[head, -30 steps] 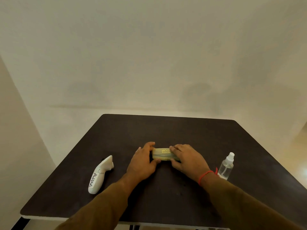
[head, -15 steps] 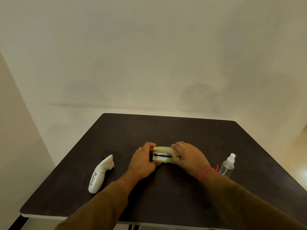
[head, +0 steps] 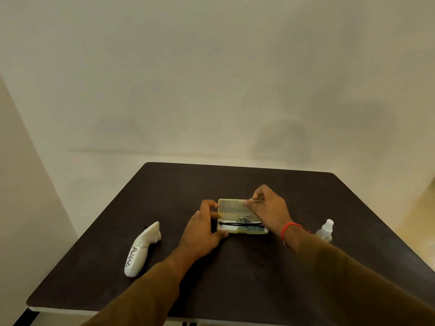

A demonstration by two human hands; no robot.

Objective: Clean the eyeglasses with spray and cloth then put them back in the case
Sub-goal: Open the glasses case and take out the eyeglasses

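A pale yellow glasses case [head: 231,207] stands open in the middle of the dark table [head: 235,274]. Its lid is tilted up and back. Inside the lower half lie folded eyeglasses [head: 240,224] with a black temple arm, and something greyish, perhaps a cloth, under them. My left hand [head: 202,229] grips the left end of the case's base. My right hand [head: 268,207] pinches the lid's top right edge. A small clear spray bottle [head: 326,231] with a white cap stands to the right, behind my right wrist.
A white handheld controller [head: 142,249] with handwritten lettering lies on the table to the left of my left hand. A pale wall rises behind the table. The table's near edge runs just below my forearms.
The case was shut a second ago, then cracked open. Now my right hand has lifted the lid fully up and back, showing the eyeglasses inside. My left hand stayed on the base.
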